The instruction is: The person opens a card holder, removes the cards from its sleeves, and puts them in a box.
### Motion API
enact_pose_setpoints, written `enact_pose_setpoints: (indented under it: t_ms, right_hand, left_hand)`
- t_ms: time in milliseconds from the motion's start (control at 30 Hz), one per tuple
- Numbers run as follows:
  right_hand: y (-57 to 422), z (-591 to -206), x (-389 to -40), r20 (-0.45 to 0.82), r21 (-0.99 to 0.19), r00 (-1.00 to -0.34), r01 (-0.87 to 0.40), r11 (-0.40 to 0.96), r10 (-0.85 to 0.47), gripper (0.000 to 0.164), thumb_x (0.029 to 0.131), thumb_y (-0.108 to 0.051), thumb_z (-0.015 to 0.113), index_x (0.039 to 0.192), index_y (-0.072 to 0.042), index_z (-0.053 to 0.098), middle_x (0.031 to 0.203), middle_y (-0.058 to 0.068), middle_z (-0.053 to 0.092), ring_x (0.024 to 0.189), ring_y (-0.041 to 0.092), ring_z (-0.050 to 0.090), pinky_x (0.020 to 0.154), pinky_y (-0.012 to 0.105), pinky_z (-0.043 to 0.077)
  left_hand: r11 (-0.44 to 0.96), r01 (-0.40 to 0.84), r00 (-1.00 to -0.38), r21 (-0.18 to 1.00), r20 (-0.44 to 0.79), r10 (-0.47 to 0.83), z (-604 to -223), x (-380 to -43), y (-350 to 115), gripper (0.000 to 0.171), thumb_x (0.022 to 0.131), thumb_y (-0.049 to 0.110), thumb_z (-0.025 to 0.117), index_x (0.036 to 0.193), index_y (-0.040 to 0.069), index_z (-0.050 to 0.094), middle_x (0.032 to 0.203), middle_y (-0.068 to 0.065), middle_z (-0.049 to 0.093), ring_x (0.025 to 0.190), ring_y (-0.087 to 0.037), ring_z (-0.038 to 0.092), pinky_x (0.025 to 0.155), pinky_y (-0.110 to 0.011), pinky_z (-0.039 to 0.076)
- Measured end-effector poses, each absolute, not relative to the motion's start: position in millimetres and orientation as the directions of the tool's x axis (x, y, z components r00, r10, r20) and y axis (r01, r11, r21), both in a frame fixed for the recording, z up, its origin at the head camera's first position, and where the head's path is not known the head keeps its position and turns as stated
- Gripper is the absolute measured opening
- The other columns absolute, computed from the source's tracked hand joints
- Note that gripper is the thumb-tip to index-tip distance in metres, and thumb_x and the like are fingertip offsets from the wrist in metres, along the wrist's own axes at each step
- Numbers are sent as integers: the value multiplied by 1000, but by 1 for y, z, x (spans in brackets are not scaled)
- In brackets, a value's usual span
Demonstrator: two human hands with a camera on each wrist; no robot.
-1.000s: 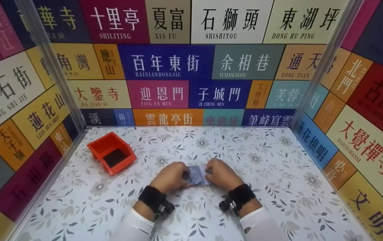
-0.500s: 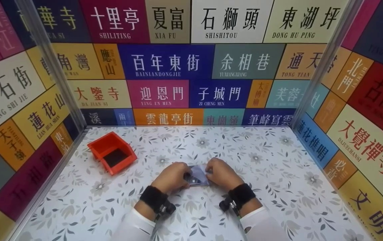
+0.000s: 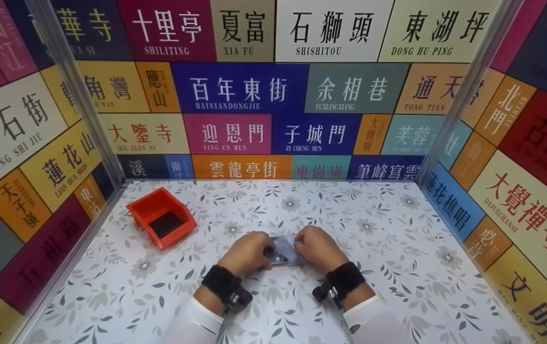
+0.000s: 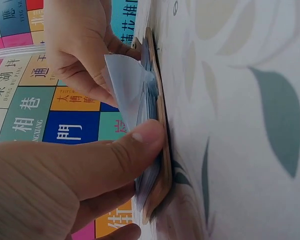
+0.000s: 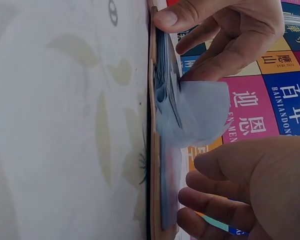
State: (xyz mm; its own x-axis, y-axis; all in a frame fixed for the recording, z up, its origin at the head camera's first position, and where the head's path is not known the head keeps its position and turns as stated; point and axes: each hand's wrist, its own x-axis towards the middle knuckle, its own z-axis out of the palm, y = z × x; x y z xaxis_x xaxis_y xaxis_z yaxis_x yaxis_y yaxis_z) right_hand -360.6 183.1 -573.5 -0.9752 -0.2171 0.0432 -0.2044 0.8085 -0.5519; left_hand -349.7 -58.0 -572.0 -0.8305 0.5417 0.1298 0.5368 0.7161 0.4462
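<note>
A small card holder [image 3: 284, 253] with clear plastic sleeves and a brown cover [image 4: 165, 175] lies spread on the table between both hands. My left hand [image 3: 248, 252] grips its left side, the thumb pressing on the near edge of the stacked sleeves. One loose clear sleeve [image 5: 205, 110] stands up and curves over the middle. My right hand [image 3: 320, 246] is at the right side, its fingers loosely bent beside the sleeves; in the right wrist view some fingertips [image 5: 187, 196] meet the right-hand part. What the sleeves contain is too blurred to tell.
A red-orange open bin [image 3: 161, 217] with a dark bottom stands at the back left of the leaf-patterned table [image 3: 374, 296]. Walls [image 3: 240, 88] covered with coloured sign panels enclose the table on the back and both sides.
The raised clear sleeve has shifted between the hands, and the pale area now shows closer to the right fingers than half a second ago. Both hands have stayed nearly in place.
</note>
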Motion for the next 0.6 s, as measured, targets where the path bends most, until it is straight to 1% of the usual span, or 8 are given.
enact_pose_setpoints:
  t_ms: [100, 167, 233, 400, 433, 467, 600]
  right_hand:
    - [177, -566, -357, 50, -541, -972, -221, 812, -231, 13, 98, -17, 78, 107, -11, 87, 108, 5, 83, 93, 22, 74, 95, 46, 64]
    - [172, -562, -354, 69, -552, -962, -257, 793, -263, 14, 97, -19, 81, 107, -10, 87, 109, 6, 82, 91, 20, 73, 92, 45, 64]
    - [167, -559, -350, 90, -568, -949, -298, 767, -302, 17, 95, -20, 85, 108, -9, 86, 110, 8, 82, 91, 21, 73, 90, 45, 64]
    - [158, -559, -342, 111, -574, -924, -360, 736, -366, 33, 90, -27, 95, 111, -6, 81, 112, 8, 79, 98, 25, 75, 93, 47, 64]
    - [157, -560, -341, 113, -567, -921, -368, 736, -373, 36, 88, -27, 97, 111, -6, 80, 111, 8, 79, 99, 26, 75, 94, 47, 64]
    - [156, -561, -341, 110, -563, -919, -372, 738, -379, 38, 87, -28, 98, 111, -6, 80, 112, 7, 78, 100, 26, 75, 95, 47, 64]
    - [154, -564, -341, 112, -534, -909, -396, 747, -401, 40, 81, -26, 102, 109, -5, 82, 110, 6, 76, 99, 24, 73, 95, 45, 64]
  left_hand:
    - [714, 529, -835, 458, 131, 535, -572, -349, -58, 28, 73, 6, 101, 96, 13, 88, 90, -3, 82, 76, -14, 62, 75, -34, 55]
    - [713, 526, -837, 464, 136, 530, -572, -349, -58, 28, 72, 6, 101, 96, 13, 88, 90, -3, 82, 75, -14, 62, 74, -33, 55]
    - [709, 521, -840, 476, 136, 526, -572, -349, -58, 29, 72, 5, 101, 96, 13, 88, 90, -3, 82, 76, -14, 64, 76, -34, 56]
    - [677, 541, -826, 499, 167, 538, -574, -350, -61, 29, 70, 5, 100, 94, 15, 88, 85, 3, 79, 75, -15, 67, 76, -36, 59]
    - [659, 565, -813, 496, 199, 548, -587, -359, -63, 29, 70, 8, 101, 93, 17, 87, 84, 6, 78, 76, -14, 66, 76, -35, 59]
    - [651, 570, -810, 500, 209, 548, -587, -360, -63, 29, 69, 8, 100, 93, 17, 87, 84, 6, 77, 76, -13, 66, 76, -35, 59]
    - [643, 571, -809, 511, 221, 544, -587, -359, -63, 25, 71, 6, 98, 92, 15, 87, 85, 2, 78, 74, -14, 65, 74, -35, 59]
